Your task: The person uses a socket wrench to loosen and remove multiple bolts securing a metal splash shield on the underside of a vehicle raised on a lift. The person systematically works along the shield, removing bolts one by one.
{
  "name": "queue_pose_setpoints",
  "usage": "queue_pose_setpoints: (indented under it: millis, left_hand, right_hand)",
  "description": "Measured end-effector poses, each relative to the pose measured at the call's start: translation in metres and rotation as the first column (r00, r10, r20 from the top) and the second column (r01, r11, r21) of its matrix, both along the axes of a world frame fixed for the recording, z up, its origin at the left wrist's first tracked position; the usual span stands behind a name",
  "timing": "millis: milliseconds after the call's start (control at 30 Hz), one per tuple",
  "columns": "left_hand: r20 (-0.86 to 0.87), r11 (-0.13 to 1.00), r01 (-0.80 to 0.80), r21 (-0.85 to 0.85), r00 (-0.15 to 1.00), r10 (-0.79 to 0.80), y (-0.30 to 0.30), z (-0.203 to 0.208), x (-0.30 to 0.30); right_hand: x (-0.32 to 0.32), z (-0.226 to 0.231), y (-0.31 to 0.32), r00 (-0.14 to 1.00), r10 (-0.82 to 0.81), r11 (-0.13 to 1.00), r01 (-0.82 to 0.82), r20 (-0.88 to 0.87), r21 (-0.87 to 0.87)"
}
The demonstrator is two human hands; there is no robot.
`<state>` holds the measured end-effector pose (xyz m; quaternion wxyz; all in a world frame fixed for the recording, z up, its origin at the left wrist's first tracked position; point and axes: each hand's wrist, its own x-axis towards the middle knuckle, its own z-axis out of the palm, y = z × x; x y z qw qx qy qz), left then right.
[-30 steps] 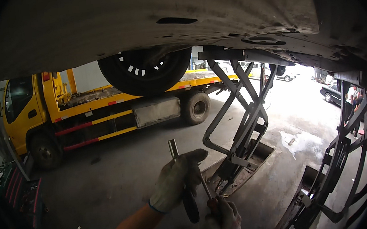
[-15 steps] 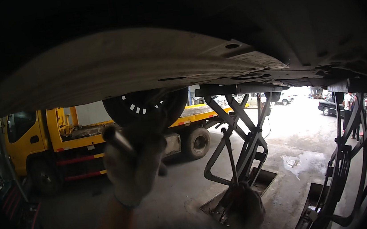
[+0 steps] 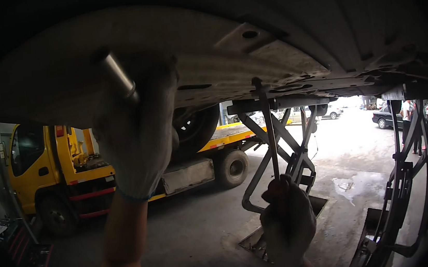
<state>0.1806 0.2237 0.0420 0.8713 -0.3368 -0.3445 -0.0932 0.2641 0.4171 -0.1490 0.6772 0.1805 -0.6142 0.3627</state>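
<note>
My left hand (image 3: 137, 126), gloved, fist wrapped round a metal socket tool (image 3: 119, 76), raised against the underbody panel (image 3: 279, 56). Right hand (image 3: 288, 225) grips a long screwdriver (image 3: 267, 128), shaft near vertical, tip apparently touching the panel edge directly above; contact unclear in shadow.

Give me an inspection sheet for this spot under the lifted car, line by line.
Surface: dirty car underside overhead; wet concrete floor below.
Job's things: metal socket tool; long screwdriver, tip up at the underside.
Clutter: red tool cart at left.
Grippers: gloved left hand grips the socket tool; gloved right hand grips the screwdriver.
Cables: nothing seen.
Surroundings: scissor lift, yellow truck, parked cars outside.
</note>
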Motion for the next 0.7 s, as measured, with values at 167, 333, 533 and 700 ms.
queue_pose_setpoints:
  millis: [167,333,533,700]
  left_hand:
    - [0.217,0.879,0.475,-0.039,0.863,-0.456,0.010,0.000,0.000]
    - [0.249,0.963,0.256,0.087,0.930,-0.270,0.003,-0.004,0.003]
    - [0.180,0.905,0.425,-0.014,0.892,-0.416,0.009,0.004,0.008]
    - [0.381,0.799,0.601,0.027,0.733,-0.564,0.012,0.000,0.024]
  right_hand:
    - [-0.009,0.011,0.002,0.997,0.063,0.998,-0.064,-0.040,-0.015]
    - [-0.015,0.023,-0.006,0.990,0.073,0.997,-0.074,-0.118,-0.009]
    - [-0.017,0.032,-0.007,0.989,0.071,0.997,-0.071,-0.132,0.004]
    - [-0.022,0.033,-0.007,0.991,0.050,0.997,-0.057,-0.126,-0.054]
